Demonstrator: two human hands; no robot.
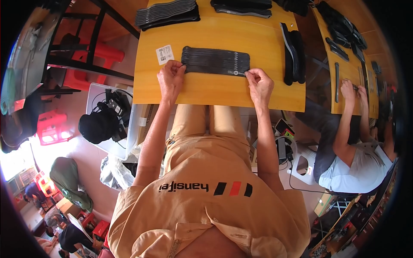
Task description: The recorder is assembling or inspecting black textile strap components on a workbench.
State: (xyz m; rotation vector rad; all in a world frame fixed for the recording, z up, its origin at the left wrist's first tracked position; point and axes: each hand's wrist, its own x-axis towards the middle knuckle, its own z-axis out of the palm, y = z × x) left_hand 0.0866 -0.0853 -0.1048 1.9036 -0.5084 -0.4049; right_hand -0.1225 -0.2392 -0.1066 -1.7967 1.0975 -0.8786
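On the yellow table in front of me lies a row of black flat strips [211, 60], set side by side and overlapping, with small pale round marks near their right ends. My left hand [171, 81] is closed in a pinch at the left end of the nearest strip. At that strip's other end, the thumb and fingers of my right hand [260, 86] are pinched together. A white printed label [164, 54] lies just left of the row. What the strips are for cannot be made out.
Stacks of similar dark strips lie at the table's far left [167, 13], far middle [241, 7] and right edge [293, 53]. A white bin [97, 96] with black items stands on the floor at left. At right, a co-worker's hands [355, 91] work over another yellow table [340, 77].
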